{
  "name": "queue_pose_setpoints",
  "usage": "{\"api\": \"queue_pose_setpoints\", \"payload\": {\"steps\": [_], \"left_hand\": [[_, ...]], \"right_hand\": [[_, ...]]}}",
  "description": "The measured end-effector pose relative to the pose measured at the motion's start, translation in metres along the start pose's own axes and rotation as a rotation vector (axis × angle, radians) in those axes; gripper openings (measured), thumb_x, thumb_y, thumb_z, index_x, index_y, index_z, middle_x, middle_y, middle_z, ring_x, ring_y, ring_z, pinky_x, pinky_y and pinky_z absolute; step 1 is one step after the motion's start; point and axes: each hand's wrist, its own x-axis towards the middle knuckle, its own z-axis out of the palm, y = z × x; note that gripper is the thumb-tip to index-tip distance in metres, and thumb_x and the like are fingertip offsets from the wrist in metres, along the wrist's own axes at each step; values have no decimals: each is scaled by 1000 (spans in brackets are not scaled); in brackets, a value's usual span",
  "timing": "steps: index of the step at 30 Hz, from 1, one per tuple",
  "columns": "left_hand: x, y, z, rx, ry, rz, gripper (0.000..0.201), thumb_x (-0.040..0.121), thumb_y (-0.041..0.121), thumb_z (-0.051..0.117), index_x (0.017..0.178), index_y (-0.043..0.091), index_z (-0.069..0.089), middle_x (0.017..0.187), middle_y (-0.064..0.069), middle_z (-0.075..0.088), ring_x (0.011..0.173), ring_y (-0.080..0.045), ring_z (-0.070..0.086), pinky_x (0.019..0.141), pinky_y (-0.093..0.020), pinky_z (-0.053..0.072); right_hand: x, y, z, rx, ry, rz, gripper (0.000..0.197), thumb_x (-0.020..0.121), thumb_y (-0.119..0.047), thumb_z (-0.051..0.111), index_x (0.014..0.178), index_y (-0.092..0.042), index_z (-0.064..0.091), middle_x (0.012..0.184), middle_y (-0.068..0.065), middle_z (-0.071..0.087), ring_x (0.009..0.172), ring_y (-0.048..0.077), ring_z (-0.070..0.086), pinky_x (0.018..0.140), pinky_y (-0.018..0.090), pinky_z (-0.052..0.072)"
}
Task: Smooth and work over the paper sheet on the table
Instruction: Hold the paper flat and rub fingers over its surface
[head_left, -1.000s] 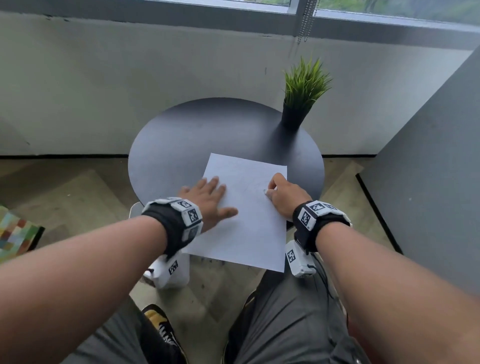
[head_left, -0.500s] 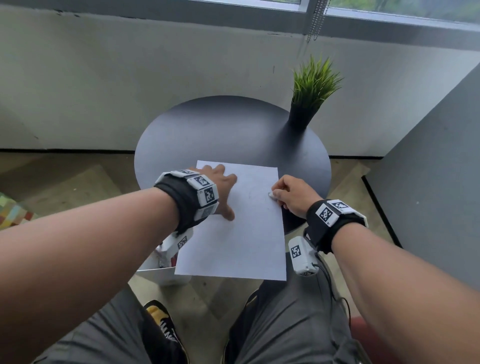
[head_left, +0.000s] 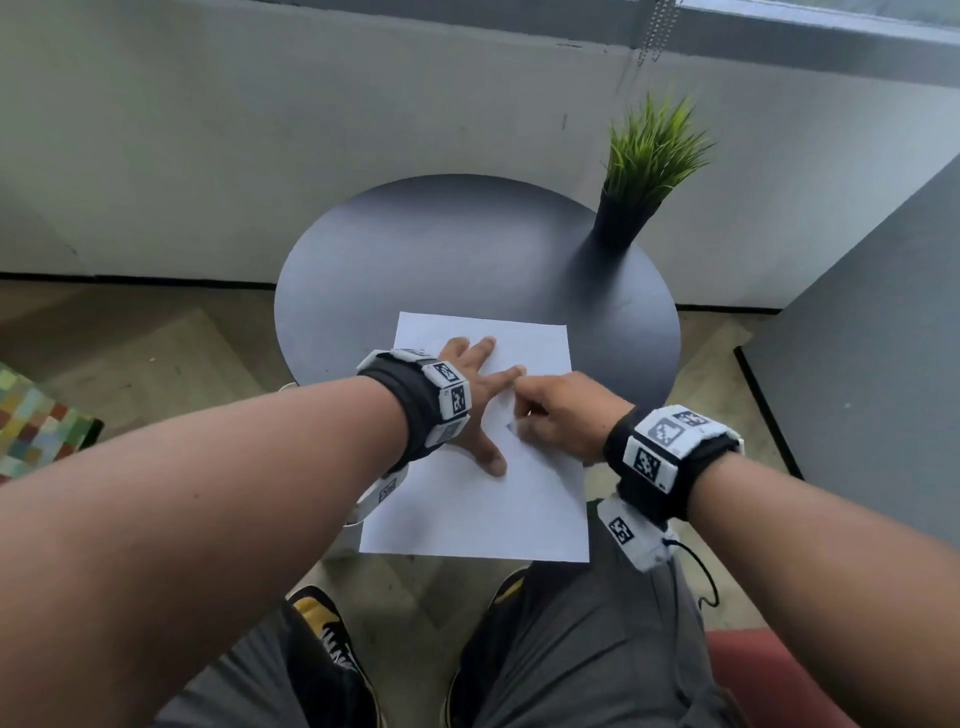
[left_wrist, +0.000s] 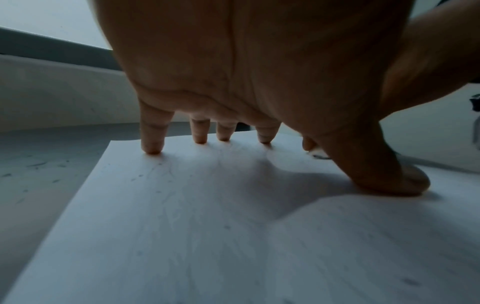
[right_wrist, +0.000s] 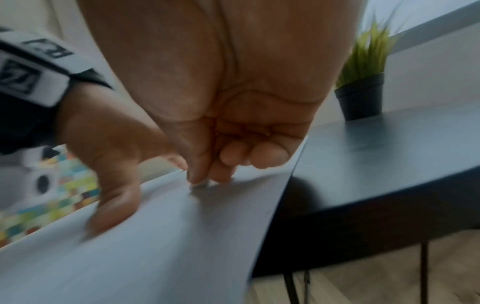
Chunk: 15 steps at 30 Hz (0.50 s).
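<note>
A white paper sheet (head_left: 478, 509) lies on the round dark table (head_left: 415, 249), its near end hanging past the table's edge. My left hand (head_left: 478, 395) presses flat on the sheet (left_wrist: 207, 236) with fingers spread and thumb out. My right hand (head_left: 561, 415) sits just right of it on the paper, fingers curled. Thumb and forefinger pinch a small whitish object (right_wrist: 201, 184), also visible in the left wrist view (left_wrist: 320, 155), against the paper (right_wrist: 155, 257). I cannot tell what the object is.
A potted green plant (head_left: 644, 171) in a black pot stands at the table's far right. A grey wall panel (head_left: 857, 364) rises on the right. My knees and a shoe (head_left: 332, 639) are under the table's near edge. A colourful patterned item (head_left: 36, 426) lies on the floor, left.
The left hand slid forward and toward the sheet's middle. The right hand moved left from the paper's right edge to beside the left index finger. The sheet turned squarer to me.
</note>
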Motion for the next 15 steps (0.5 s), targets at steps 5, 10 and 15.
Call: {"api": "queue_pose_setpoints", "payload": {"steps": [5, 10, 15], "left_hand": [[1, -7, 6, -13, 21, 1, 137, 54, 89, 69, 158, 44, -8, 168, 5, -17, 154, -28, -9, 115, -70, 15], [0, -8, 8, -36, 32, 14, 137, 52, 91, 68, 157, 45, -8, 168, 5, -19, 154, -27, -11, 116, -71, 13], [0, -6, 6, -15, 18, 1, 135, 55, 89, 68, 157, 45, -9, 167, 5, -19, 154, -28, -11, 114, -70, 14]], "right_hand": [[19, 6, -3, 66, 180, 246, 10, 87, -25, 55, 90, -16, 54, 95, 4, 63, 92, 27, 58, 71, 30, 41], [10, -19, 2, 45, -38, 25, 11, 87, -25, 61, 93, -16, 60, 95, 2, 65, 90, 23, 59, 72, 30, 45], [30, 5, -7, 64, 191, 297, 9, 86, -28, 55, 88, -20, 54, 98, 5, 64, 88, 25, 56, 69, 28, 38]]}}
